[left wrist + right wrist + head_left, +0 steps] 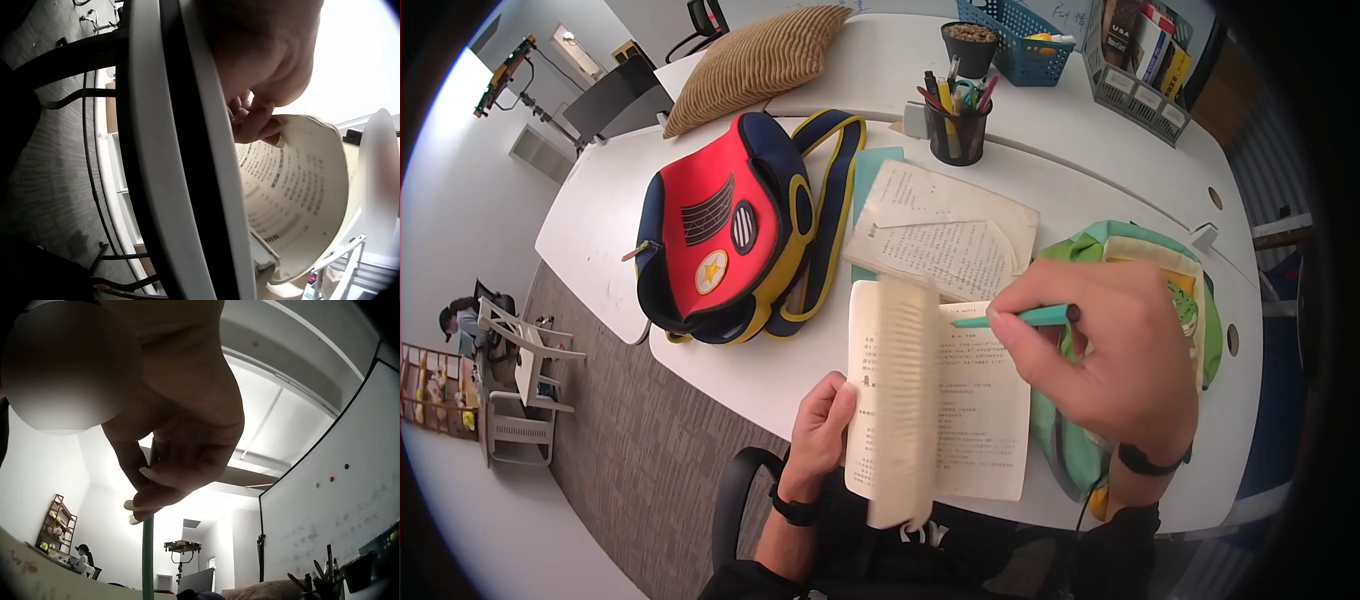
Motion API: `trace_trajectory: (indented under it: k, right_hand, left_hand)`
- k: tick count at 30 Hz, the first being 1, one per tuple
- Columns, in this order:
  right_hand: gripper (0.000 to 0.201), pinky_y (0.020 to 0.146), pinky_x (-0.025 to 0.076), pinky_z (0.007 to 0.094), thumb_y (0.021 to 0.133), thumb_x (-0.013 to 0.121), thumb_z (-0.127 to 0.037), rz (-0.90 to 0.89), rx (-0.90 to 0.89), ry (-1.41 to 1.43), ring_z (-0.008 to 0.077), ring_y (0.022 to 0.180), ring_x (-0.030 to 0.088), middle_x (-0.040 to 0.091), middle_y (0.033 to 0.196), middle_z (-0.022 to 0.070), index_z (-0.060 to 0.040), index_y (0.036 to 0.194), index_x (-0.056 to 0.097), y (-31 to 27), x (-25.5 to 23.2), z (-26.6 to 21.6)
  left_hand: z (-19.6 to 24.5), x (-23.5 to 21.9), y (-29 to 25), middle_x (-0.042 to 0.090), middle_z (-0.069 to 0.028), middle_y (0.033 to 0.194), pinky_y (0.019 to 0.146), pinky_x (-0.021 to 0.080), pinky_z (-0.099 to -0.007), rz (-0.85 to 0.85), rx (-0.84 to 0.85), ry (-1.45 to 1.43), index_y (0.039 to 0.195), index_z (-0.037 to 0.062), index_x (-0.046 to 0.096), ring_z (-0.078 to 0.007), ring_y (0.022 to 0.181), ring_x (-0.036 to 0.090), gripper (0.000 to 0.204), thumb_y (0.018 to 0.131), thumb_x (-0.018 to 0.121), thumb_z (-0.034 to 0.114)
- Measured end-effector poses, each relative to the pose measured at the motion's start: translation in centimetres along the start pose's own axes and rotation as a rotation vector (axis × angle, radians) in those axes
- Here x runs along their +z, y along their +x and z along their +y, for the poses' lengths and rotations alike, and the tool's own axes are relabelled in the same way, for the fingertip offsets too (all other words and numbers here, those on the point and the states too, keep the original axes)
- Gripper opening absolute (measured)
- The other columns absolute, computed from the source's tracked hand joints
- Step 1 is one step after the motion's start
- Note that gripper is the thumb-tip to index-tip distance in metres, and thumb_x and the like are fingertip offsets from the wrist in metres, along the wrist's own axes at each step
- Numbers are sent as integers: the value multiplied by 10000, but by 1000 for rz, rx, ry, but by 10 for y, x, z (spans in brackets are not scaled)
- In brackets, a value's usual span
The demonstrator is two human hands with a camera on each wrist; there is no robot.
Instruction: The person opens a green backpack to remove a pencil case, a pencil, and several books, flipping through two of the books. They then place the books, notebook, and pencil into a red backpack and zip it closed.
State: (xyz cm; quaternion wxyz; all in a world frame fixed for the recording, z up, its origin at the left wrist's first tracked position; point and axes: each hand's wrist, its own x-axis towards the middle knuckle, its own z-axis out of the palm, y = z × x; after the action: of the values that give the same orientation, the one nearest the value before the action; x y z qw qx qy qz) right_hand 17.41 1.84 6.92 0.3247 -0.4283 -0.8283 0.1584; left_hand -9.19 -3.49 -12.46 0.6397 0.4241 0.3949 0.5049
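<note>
An open book (985, 430) with printed text lies before the person at the table's front edge, a few of its pages (903, 400) standing up and blurred in mid-turn. My left hand (822, 430) grips the book's left edge, thumb on top of the page; in the left wrist view its fingers curl round the curved pages (294, 181). Over the right-hand page, my right hand (1105, 350) pinches a green pen (1040, 317) between thumb and fingers. The pen's tip points left, close over the upper part of that page. In the right wrist view the green pen (148, 556) extends down from the fingertips.
Behind the book lies another open book (945, 225) on a teal folder (868, 180). A red and blue backpack (725, 230) stands at left, a green bag (1215, 310) at right. Farther back are a pen cup (957, 135), a plant pot (970, 48), a blue basket (1040, 60) and a cushion (760, 65).
</note>
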Motion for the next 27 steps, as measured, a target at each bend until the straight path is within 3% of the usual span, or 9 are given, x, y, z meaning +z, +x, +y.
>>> trace_trajectory:
  k: [3,8,12,14,17,21,22,25,27]
  right_hand:
    - [66,518,448,271,810,704,-81,-110,61,2,197,542,600,690,721,89,-20,831,714,-2,-4,1]
    - [84,573,496,315,837,716,-112,-200,-48,-8,258,625,658,706,771,115,-30,858,720,-3,-1,6]
    - [111,606,519,338,867,722,-142,-310,-66,53,277,676,677,710,821,125,-38,907,722,-1,-1,4]
    - [124,625,525,345,877,720,-149,-338,-88,90,284,700,681,714,845,125,-38,931,719,-1,0,5]
    - [129,649,532,355,889,714,-150,-319,-121,121,294,733,683,716,867,126,-38,953,715,-1,7,6]
    - [133,664,534,361,898,703,-145,-298,-126,156,306,758,681,714,875,125,-36,974,714,1,14,7]
    - [138,668,535,363,899,702,-148,-306,-123,157,306,761,681,713,877,126,-36,979,714,1,14,7]
    - [138,675,524,393,914,670,-159,-317,-122,163,329,766,664,690,859,133,-35,973,688,1,15,7]
    - [136,675,501,448,942,611,-171,-309,-133,169,372,763,632,646,818,144,-37,942,635,0,16,9]
  left_hand:
    - [0,0,1,581,35,814,636,407,-184,-16,-13,-20,894,69,500,-12,707,480,256,1084,466,238]
    - [3,2,1,578,35,819,632,410,-189,-11,-32,-30,870,72,497,-12,689,475,267,1081,475,233]
    - [0,1,2,654,-38,926,695,467,-207,-5,-3,-102,1103,32,504,-53,769,570,168,1077,470,195]
    - [13,18,3,685,-89,1009,745,496,-222,75,-19,-110,1258,17,462,-82,841,619,238,1074,467,169]
    - [12,21,4,688,-142,1114,804,517,-251,61,82,-130,1407,22,332,-120,938,650,379,1065,464,120]
    - [1,6,1,659,-73,1052,787,495,-224,-11,29,-57,1190,10,528,-78,889,606,178,1066,432,95]
    - [5,12,-1,636,-36,1011,751,478,-208,89,-56,-142,1074,16,570,-51,851,571,173,1072,437,125]
    - [4,13,0,639,-10,942,720,468,-209,123,28,20,1038,14,575,-38,804,557,178,1068,478,161]
    - [2,6,0,643,-5,903,707,465,-206,33,15,73,991,15,577,-34,781,554,196,1065,495,178]
